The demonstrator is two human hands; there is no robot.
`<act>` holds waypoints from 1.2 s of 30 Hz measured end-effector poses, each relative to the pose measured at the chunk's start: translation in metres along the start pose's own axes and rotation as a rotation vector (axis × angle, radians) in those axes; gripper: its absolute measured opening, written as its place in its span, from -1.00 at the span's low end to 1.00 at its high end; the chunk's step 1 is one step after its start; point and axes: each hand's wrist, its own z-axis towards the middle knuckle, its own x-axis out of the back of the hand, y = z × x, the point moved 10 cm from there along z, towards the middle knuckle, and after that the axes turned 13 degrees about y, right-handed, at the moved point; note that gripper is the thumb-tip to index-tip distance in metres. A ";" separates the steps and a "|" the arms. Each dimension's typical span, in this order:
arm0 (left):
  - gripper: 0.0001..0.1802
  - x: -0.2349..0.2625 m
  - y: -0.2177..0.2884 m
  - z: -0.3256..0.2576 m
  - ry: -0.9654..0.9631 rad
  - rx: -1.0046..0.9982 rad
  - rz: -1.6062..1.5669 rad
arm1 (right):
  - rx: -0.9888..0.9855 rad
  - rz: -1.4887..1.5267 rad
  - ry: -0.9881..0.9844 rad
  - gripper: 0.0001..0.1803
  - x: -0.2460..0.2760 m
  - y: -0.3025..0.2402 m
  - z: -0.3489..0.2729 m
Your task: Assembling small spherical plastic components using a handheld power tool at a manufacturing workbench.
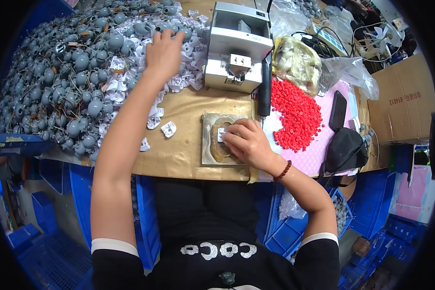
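Observation:
My left hand (pixel 164 55) reaches over a heap of white plastic parts (pixel 191 60). Its fingers are bent and somewhat apart, with the tips at some grey rounded parts (pixel 186 34) lying on top. A firm grip on any of them does not show. Close to the table's front edge, my right hand (pixel 249 144) pinches a small white plastic part (pixel 221 135) over a square metal block (pixel 208 157). An oval, brownish recess lies in that block, and my fingers partly cover it. A dark bead bracelet circles my right wrist.
Grey parts with thin wires (pixel 58 92) pile up at left. Behind the block stands a white-and-grey machine (pixel 234 72), beside a black electric screwdriver (pixel 264 92). Red small pieces (pixel 297 113), a black phone (pixel 338 110) and a black pouch (pixel 345 150) lie at right. A cardboard box (pixel 401 99) stands beyond.

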 end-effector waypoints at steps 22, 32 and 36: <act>-0.46 0.160 0.135 -0.040 -0.277 0.229 -1.414 | -0.110 0.415 0.402 -0.20 0.101 -0.016 0.094; -0.75 0.112 0.105 -0.147 -0.254 0.628 -1.422 | -1.028 1.092 -0.308 -0.65 0.029 0.009 0.002; -0.76 0.098 0.110 -0.183 -0.222 0.398 -1.024 | -0.918 0.837 -0.340 -0.76 0.011 0.025 -0.024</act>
